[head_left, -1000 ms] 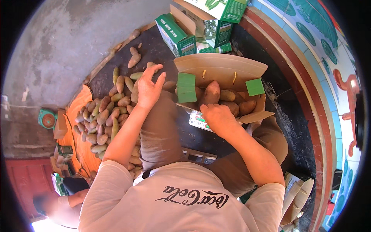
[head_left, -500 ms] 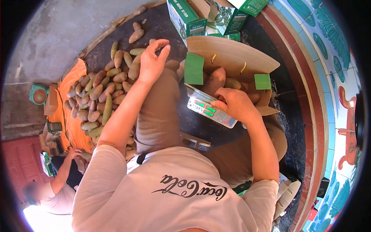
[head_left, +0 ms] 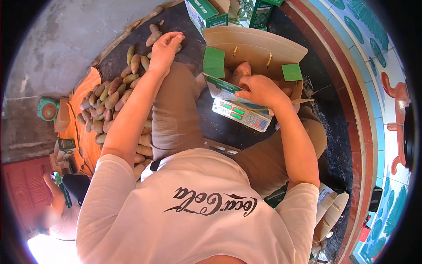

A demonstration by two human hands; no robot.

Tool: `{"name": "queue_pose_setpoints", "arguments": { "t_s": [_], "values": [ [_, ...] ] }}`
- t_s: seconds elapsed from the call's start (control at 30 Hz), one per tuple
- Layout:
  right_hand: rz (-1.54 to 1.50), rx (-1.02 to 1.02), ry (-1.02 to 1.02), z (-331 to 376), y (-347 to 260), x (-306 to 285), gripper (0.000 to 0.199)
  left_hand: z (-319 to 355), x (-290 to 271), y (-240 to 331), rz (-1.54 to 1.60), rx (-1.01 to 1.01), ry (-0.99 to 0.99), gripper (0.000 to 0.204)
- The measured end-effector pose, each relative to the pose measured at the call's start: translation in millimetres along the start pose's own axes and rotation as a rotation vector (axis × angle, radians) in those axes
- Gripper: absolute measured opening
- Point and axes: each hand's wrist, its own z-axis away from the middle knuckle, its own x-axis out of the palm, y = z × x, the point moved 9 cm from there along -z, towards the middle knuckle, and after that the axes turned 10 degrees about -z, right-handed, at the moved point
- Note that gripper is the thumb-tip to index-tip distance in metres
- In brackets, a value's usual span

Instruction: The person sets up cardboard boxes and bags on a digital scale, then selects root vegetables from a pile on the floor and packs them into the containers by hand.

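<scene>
My right hand [head_left: 262, 90] is closed over the near edge of an open cardboard box [head_left: 255, 38], its thumb on the outside of the front flap [head_left: 221, 89]. Reddish-brown, sweet-potato-like tubers [head_left: 242, 70] lie inside, partly hidden by the hand. Under the box's near side, a white digital scale [head_left: 246, 115] shows its lit green displays and keypad. My left hand [head_left: 163, 52] hovers beyond my left knee, fingers loosely curled and nothing visible in them. Close to its fingertips lies a small greenish tuber [head_left: 178, 47].
A large heap of brown and green tubers [head_left: 115, 94] spreads left of my leg, partly on an orange sheet [head_left: 79, 136]. Green printed cartons [head_left: 211, 17] stand at the far side. Another person [head_left: 66, 220] sits at the lower left. A curved tiled ledge [head_left: 347, 88] borders the right.
The box's front flap has come up under my right hand, exposing more of the scale's front. My left hand has shifted slightly left and away from me. The co-worker's arm has moved.
</scene>
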Motion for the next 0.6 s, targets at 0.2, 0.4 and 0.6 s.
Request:
{"name": "queue_pose_setpoints", "arguments": {
  "t_s": [0.2, 0.4, 0.6],
  "values": [
    [0.022, -0.031, 0.01, 2, -11, 2, 0.032, 4, 8, -3, -0.009, -0.009, -0.008, 0.03],
    [0.015, -0.048, 0.057, 1, -15, -2, 0.029, -1, 2, -6, 0.034, -0.057, 0.006, 0.032],
    [0.001, -0.043, 0.078, 0, -14, 4, 0.027, -3, 2, -8, 0.082, -0.031, 0.0, 0.029]
  ]
}}
